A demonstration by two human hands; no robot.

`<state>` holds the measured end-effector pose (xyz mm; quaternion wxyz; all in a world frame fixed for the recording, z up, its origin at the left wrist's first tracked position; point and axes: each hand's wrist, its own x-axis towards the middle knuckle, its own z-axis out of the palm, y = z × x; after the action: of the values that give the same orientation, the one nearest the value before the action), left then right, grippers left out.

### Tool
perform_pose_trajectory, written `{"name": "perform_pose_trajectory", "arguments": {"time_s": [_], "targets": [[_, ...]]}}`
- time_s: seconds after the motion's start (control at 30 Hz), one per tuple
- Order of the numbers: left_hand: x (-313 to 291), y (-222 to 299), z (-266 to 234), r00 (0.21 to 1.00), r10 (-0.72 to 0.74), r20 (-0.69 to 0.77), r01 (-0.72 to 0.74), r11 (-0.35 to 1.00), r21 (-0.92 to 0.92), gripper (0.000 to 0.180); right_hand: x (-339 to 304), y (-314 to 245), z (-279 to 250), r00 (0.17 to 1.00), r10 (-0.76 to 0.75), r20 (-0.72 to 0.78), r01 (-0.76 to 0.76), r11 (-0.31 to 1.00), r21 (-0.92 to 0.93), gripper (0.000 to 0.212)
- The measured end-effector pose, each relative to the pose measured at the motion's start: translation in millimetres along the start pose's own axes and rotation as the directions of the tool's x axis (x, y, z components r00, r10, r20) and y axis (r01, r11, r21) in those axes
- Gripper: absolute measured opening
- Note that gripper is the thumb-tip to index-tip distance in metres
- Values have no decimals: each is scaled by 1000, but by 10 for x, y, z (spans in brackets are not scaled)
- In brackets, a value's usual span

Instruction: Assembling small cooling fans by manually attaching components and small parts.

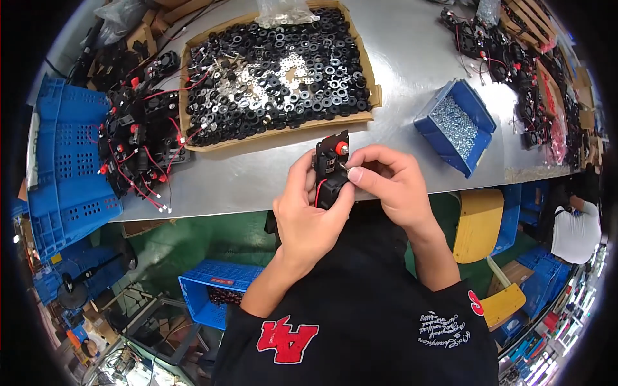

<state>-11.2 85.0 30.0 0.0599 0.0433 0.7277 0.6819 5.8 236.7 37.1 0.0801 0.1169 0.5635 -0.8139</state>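
My left hand (306, 209) is closed round a small black assembly (329, 168) with a red round part near its top and a red wire along its lower left side. It is held upright, just off the front edge of the table. The fingertips of my right hand (389, 183) are pinched together at the assembly's right side. Something tiny, which I cannot make out, seems to be between its thumb and forefinger. Just beyond the assembly lies a shallow cardboard tray (283, 130) full of black rings and shiny washers.
On the metal table (402, 38), a blue bin (476, 154) of small silvery screws stands to the right. A pile of black assemblies (138, 141) with red wires lies left, beside a blue crate (71, 154). More assemblies (489, 55) sit far right. A yellow chair (478, 225) stands below the edge.
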Motion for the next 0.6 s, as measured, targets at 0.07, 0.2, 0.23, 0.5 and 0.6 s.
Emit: {"name": "perform_pose_trajectory", "arguments": {"time_s": [0.07,0.2,0.23,0.5,0.6], "targets": [[36,7,3,999,-39,27,40,999,-22,53,41,10,-65,1000,24,21,-24,1000,3,14],[73,-8,16,996,87,13,-88,995,44,55,94,-50,-84,999,-17,49,17,1000,-12,14],[77,-6,17,993,122,8,-122,990,75,55,118,-49,-93,998,-33,55,34,999,-18,14],[151,11,33,918,393,-56,-337,847,412,56,160,64,119,981,-120,-155,126,992,29,16],[185,-42,20,896,438,-69,-360,809,465,56,153,119,169,899,-420,-124,334,840,-427,17]]}}
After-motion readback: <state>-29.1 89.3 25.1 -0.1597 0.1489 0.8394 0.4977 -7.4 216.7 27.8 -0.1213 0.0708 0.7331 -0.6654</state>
